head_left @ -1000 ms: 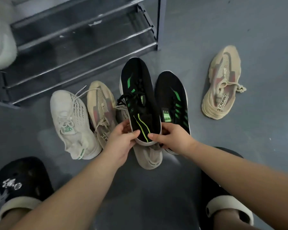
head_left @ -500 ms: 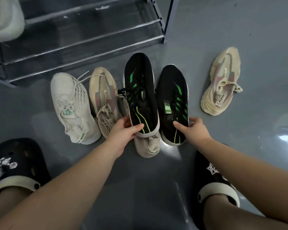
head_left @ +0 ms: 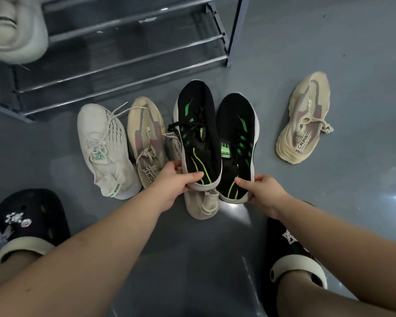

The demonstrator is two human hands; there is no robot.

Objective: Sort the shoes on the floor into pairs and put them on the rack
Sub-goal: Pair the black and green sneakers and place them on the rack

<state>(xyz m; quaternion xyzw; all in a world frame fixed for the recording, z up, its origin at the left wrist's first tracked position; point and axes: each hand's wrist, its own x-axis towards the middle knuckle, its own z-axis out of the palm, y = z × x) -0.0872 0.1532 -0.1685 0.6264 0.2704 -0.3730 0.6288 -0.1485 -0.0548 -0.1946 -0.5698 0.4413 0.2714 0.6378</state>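
1. A person looked down at a grey floor with sneakers lying before a metal shoe rack at the upper left.
2. The left hand gripped the heel of one black-and-green sneaker, thumb on top and fingers curled beneath, apparently to lift it.
3. The right hand pinched the heel of the matching black sneaker, thumb on the collar and fingers wrapped round the back.
4. The two black shoes sat side by side, touching, toes toward the rack: likely a matched pair ready to carry together.
5. A grey-white sneaker lay partly under the left black shoe; its probable mate lay further left.
6. A beige sneaker rested between those, its match well apart on the right.
7. A pale shoe already sat at the rack's upper left; the visible rails there held nothing else.
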